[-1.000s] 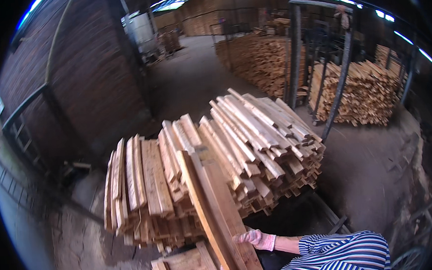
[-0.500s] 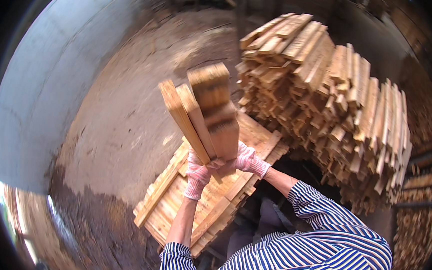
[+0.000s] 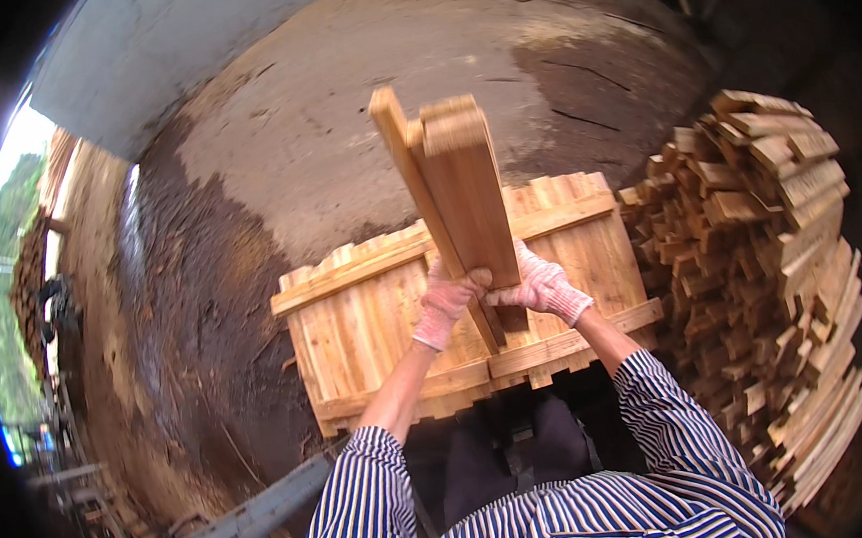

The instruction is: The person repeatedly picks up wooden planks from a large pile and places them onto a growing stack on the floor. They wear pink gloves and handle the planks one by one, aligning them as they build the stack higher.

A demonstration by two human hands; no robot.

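Both hands [image 3: 498,294] around boards [image 3: 456,192] above pallet [image 3: 354,314]

Both hands wear knitted work gloves, pale pink with white ribbed cuffs: the left hand [image 3: 446,303] and the right hand [image 3: 544,286] alike. The shirt is long-sleeved with narrow dark-blue and white stripes, its sleeves pushed up the forearms. Below it show dark trousers.

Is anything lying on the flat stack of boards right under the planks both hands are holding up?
Nothing visible does. The left hand and right hand hold the planks above the flat stack, whose visible top shows only its own boards and cross slats.
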